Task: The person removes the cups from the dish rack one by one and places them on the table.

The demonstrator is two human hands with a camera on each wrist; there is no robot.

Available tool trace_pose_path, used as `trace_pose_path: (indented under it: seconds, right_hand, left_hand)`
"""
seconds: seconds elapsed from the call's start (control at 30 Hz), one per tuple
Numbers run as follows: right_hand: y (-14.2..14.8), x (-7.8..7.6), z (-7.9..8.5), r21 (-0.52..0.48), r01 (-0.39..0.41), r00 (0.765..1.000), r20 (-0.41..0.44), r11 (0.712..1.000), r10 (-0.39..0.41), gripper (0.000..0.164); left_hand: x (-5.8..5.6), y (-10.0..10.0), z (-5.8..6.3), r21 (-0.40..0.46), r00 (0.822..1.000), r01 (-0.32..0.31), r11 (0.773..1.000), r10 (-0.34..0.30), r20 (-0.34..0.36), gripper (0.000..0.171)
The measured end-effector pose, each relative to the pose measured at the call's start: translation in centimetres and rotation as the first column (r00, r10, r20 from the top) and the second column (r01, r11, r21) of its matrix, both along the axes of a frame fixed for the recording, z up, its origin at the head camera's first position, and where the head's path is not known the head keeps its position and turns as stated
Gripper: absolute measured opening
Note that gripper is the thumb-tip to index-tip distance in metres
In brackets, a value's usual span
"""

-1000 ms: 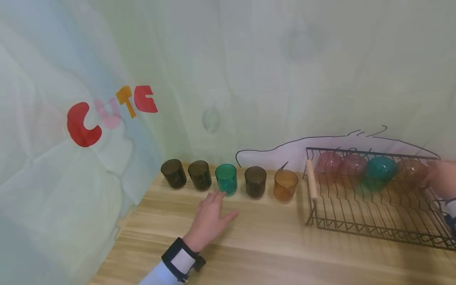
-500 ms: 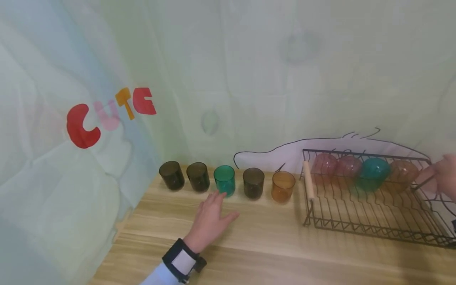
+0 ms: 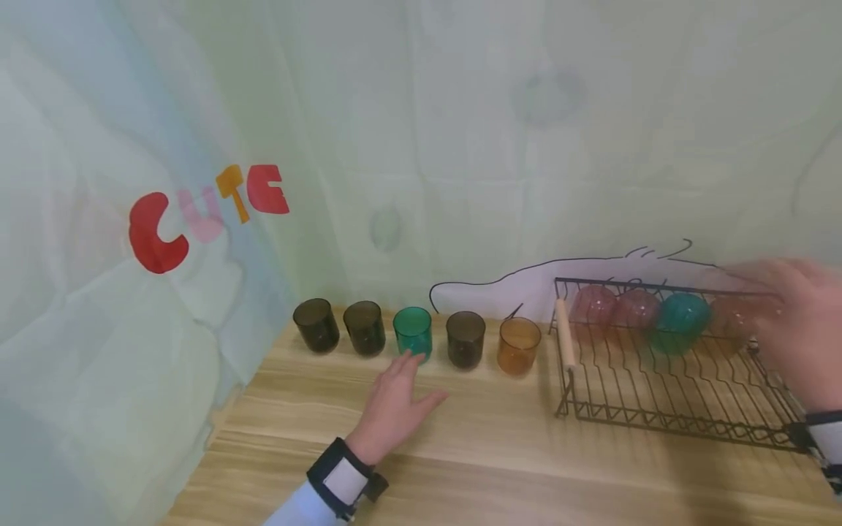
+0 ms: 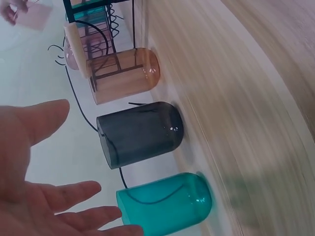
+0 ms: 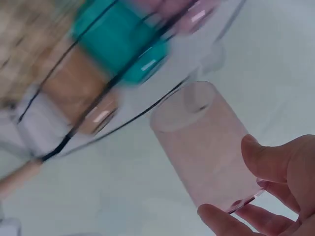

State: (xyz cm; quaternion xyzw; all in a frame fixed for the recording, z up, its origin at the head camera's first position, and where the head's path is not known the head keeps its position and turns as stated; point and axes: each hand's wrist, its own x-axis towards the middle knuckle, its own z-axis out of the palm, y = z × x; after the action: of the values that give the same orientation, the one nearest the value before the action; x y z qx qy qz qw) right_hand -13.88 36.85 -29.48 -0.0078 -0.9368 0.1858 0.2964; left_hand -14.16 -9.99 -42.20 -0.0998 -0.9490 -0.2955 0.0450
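Observation:
My right hand [image 3: 805,329], blurred in the head view, is raised over the right end of the wire dish rack [image 3: 677,431]. In the right wrist view its thumb and fingers grip a pale pink glass [image 5: 204,157] near the base, the rim pointing away from the palm. My left hand [image 3: 388,409] hovers low over the table with fingers loosely extended, fingertips right by a green glass [image 3: 412,329]. The left wrist view has those fingertips [image 4: 110,214] overlapping the green glass's rim. Two pink glasses, a teal glass [image 3: 684,318] and an orange glass lie upside down along the rack's back.
A row of upright glasses stands along the wall: two dark ones [image 3: 317,325] left of the green, then a dark one [image 3: 465,340] and an amber one [image 3: 518,347] beside the rack's wooden handle [image 3: 566,334]. A printed cloth [image 3: 427,146] hangs behind.
My right hand has come in from the right edge, moving left and up above the rack's end. The left hand stays by the green glass; the view has shifted slightly.

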Motion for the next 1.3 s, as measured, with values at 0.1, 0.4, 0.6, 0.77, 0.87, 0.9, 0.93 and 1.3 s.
trace_pose_path:
  seconds: [0.1,0.4,0.6,0.77,0.87,0.9,0.93,1.3]
  right_hand:
    - [-3.2,0.0,-0.2,0.003,-0.020,0.996,-0.086,1.000,0.020,0.059]
    - [-11.9,0.6,-3.6,-0.234,-0.233,0.969,-0.134,0.944,0.206,0.066]
    - [-15.5,1.3,-5.4,-0.454,-0.190,0.979,-0.023,0.870,0.202,0.060]
    - [-17.9,1.4,-6.1,-0.595,-0.210,0.969,-0.024,0.775,0.244,0.058]
    - [-19.1,1.5,-6.4,-0.650,-0.237,0.955,-0.021,0.722,0.295,0.058]
    - [-19.5,1.6,-6.5,-0.662,-0.244,0.952,-0.022,0.709,0.307,0.057]
    - [-19.8,1.6,-6.7,-0.672,-0.246,0.948,-0.018,0.698,0.316,0.057]
    - [-21.1,1.8,-7.7,-0.793,-0.221,0.920,0.024,0.568,0.391,0.063]
  left_hand:
    - [-0.1,0.3,0.2,0.033,1.000,0.014,0.999,-0.013,-0.005,0.080]
    - [-0.6,1.5,1.2,0.216,0.998,0.006,0.976,-0.020,0.066,0.096]
    - [-0.7,2.7,1.8,0.401,0.991,-0.025,0.916,-0.030,0.130,0.094]
    - [-0.7,3.7,2.7,0.570,0.975,-0.046,0.820,-0.086,0.203,0.093]
    - [-0.8,4.4,3.1,0.660,0.959,-0.059,0.749,-0.140,0.245,0.093]
    - [-0.7,4.7,3.3,0.678,0.955,-0.063,0.733,-0.154,0.255,0.094]
    - [-0.8,5.0,3.4,0.697,0.950,-0.065,0.714,-0.170,0.263,0.094]
    - [-0.8,7.4,4.4,0.785,0.924,-0.120,0.608,-0.222,0.313,0.086]
